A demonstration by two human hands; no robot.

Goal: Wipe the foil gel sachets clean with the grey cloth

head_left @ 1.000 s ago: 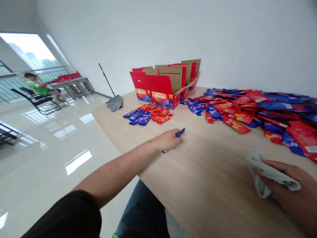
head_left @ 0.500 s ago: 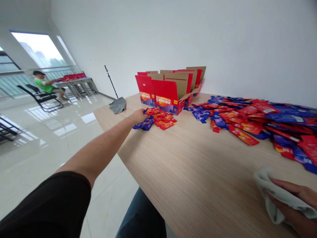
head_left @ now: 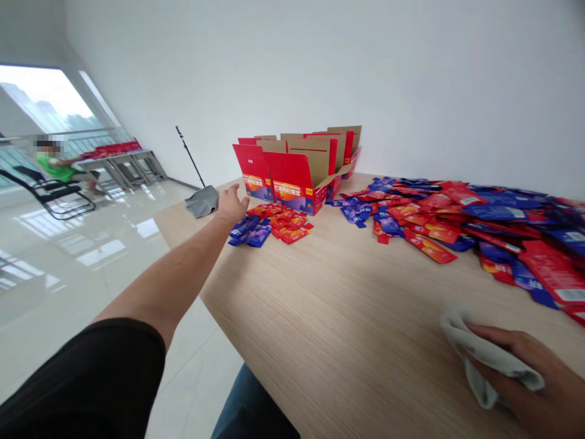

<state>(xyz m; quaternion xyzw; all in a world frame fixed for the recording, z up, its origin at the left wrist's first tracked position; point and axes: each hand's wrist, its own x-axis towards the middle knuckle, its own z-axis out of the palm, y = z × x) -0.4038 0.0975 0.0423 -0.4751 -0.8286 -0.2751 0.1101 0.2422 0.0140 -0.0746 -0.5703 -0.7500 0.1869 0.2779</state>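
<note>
My left hand (head_left: 233, 204) is stretched far out over the table, fingers apart and holding nothing. Just right of it lies a small group of sachets, blue sachets (head_left: 250, 231) in front and red sachets (head_left: 289, 227) beside them. Beyond the fingers, to the left, a crumpled grey cloth (head_left: 202, 202) rests on the table's far corner. At the lower right, my right hand (head_left: 525, 366) is closed around a whitish cloth (head_left: 475, 356), which touches the tabletop.
Red open cartons (head_left: 292, 183) stand near the wall, flaps up. A large heap of red and blue sachets (head_left: 439, 213) spreads along the table's (head_left: 320, 305) right side. Beyond the left edge are a black stand (head_left: 191, 155), a chair (head_left: 59, 195) and a seated person (head_left: 57, 167).
My left hand has come off the small group of sachets and lifted, its fingers spreading towards the grey cloth. My right hand still holds the whitish cloth. The view has turned slightly right.
</note>
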